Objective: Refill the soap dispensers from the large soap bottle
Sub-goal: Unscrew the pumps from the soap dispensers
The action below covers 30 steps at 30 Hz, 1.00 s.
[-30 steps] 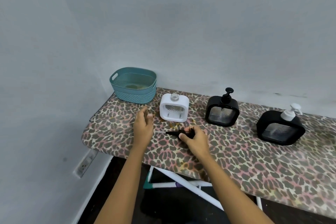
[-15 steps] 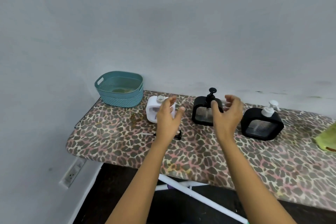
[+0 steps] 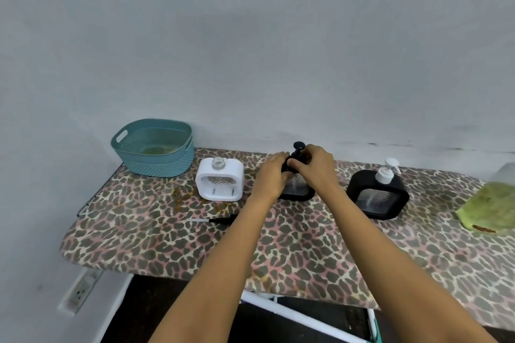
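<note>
Three square soap dispensers stand in a row on the leopard-print board (image 3: 306, 253). The white dispenser (image 3: 220, 182) on the left has an open neck; its black pump (image 3: 220, 220) lies on the board in front of it. My left hand (image 3: 271, 175) grips the middle black dispenser (image 3: 296, 189), and my right hand (image 3: 316, 166) is closed around its black pump at the neck. A second black dispenser (image 3: 377, 195) with a white pump stands to the right. The large soap bottle (image 3: 493, 203), holding green liquid, is cut off at the right edge.
A teal plastic basket (image 3: 154, 147) sits at the board's back left corner against the grey wall. Yellowish stains mark the cover near the white dispenser. White board legs (image 3: 292, 315) and a dark floor show below. A wall socket (image 3: 79, 292) sits low on the left.
My right hand put down the white dispenser's black pump on the board. Both hands then moved right and back and closed on the middle black dispenser and its pump.
</note>
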Available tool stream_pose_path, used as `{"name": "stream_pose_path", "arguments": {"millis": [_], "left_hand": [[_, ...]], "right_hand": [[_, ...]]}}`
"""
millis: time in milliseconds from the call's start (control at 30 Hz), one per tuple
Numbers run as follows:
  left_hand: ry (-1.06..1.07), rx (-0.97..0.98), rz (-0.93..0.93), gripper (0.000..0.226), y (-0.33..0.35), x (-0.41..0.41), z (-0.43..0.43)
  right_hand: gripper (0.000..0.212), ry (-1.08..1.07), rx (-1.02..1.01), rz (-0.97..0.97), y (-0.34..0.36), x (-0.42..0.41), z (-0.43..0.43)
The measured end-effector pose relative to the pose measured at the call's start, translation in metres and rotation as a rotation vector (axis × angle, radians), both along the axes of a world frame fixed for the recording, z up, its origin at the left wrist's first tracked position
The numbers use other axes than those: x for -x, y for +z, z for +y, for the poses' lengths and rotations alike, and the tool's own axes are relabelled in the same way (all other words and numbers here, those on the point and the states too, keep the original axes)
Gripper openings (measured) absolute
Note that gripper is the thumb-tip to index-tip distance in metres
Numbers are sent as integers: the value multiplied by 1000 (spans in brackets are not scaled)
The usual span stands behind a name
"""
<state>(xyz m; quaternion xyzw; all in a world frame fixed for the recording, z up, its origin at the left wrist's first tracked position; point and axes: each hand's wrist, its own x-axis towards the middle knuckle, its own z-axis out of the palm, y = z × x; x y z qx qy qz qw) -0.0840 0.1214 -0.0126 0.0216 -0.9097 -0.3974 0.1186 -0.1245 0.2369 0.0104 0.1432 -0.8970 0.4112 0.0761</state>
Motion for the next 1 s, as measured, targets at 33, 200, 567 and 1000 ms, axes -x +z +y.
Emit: {"name": "stream_pose_path", "arguments": {"millis": [33,200,567,1000], "left_hand": [[9,-6,16,46,-2,0,0],[25,-21,49,47,-4,0,-3],[30,-32,72,46,-5,-1,-3],[39,-119,130,44,-12,-2,1]], "right_hand": [[25,12,0,16,-1,-1,1],[20,153,-23,-26,-2,6,12],[35,146,307,-178,0,8,11],[86,169,50,-102,0,7,0]]}}
